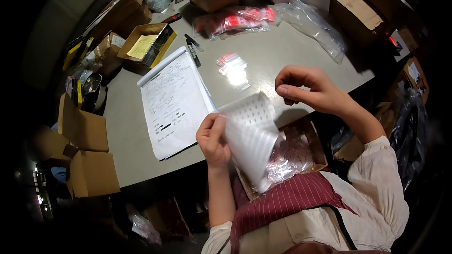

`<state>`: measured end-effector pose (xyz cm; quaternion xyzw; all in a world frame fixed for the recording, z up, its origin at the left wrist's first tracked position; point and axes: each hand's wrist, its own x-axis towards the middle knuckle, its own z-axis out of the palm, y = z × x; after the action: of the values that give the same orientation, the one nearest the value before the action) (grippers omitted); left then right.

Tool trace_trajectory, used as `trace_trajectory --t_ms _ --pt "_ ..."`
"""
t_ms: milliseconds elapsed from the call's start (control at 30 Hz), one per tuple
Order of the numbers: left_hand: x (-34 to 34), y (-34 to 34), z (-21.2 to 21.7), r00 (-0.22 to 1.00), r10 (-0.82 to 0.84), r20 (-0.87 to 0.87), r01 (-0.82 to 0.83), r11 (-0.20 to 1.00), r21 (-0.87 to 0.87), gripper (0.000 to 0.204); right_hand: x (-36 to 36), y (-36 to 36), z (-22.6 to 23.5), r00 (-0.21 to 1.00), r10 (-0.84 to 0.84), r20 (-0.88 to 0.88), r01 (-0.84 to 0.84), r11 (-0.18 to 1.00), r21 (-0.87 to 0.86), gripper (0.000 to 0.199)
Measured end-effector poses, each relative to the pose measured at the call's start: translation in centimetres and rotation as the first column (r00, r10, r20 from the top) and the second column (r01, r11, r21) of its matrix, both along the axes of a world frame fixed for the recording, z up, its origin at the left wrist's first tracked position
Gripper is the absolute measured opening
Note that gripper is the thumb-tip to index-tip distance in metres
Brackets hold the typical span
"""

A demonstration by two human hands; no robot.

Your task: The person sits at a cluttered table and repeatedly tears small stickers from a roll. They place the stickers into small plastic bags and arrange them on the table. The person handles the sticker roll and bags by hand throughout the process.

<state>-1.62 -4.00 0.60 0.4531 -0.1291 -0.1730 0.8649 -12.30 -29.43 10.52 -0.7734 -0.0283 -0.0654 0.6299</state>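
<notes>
Pinching a curled label sheet (249, 136), the left hand (213, 138) sits at seven o'clock of the raised right hand (308, 88), whose fingertips close on something too small to tell.

the person wears a cream, loosely woven shirt (376, 197) with a crinkled texture; its sleeves are pushed or rolled up above the elbows, bunched in soft folds at the right arm, so both forearms are bare. over the shirt hangs a dark red apron (287, 202) with thin pale pinstripes running down its bib. a narrow black strap (343, 226) crosses the shirt from the apron's edge toward the lower frame. the left hand (213, 138) and right hand (308, 89) are bare, no gloves, rings or watch showing.
</notes>
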Motion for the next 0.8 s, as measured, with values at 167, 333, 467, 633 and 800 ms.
trace_trajectory --t_ms 167,333,467,633,800 --pt "-0.6 -1.4 0.0 0.971 0.138 0.194 -0.162 0.980 0.118 0.016 -0.3 2.7 -0.1 0.974 0.014 0.224 0.093 0.885 -0.456 0.030" --pt "-0.9 -1.4 0.0 0.969 0.169 0.182 -0.201 0.964 0.175 0.016 1.4 2.2 -2.1 0.995 0.103 -0.015 -0.096 0.859 -0.502 0.034" --pt "0.0 -0.3 -1.5 0.997 0.033 0.071 -0.044 0.985 0.167 0.014 2.2 1.6 -3.3 0.998 0.035 0.052 -0.012 0.920 -0.392 0.029" --pt "-0.8 -1.5 1.5 0.992 -0.089 0.084 0.060 0.951 0.302 0.017 2.1 1.1 -2.8 0.999 0.015 -0.041 -0.025 0.962 -0.273 0.029" --pt "-0.4 -1.0 0.7 0.974 -0.136 0.182 0.079 0.954 0.288 0.029 2.9 1.4 -4.0 0.989 0.124 -0.083 -0.122 0.992 0.031 0.030"
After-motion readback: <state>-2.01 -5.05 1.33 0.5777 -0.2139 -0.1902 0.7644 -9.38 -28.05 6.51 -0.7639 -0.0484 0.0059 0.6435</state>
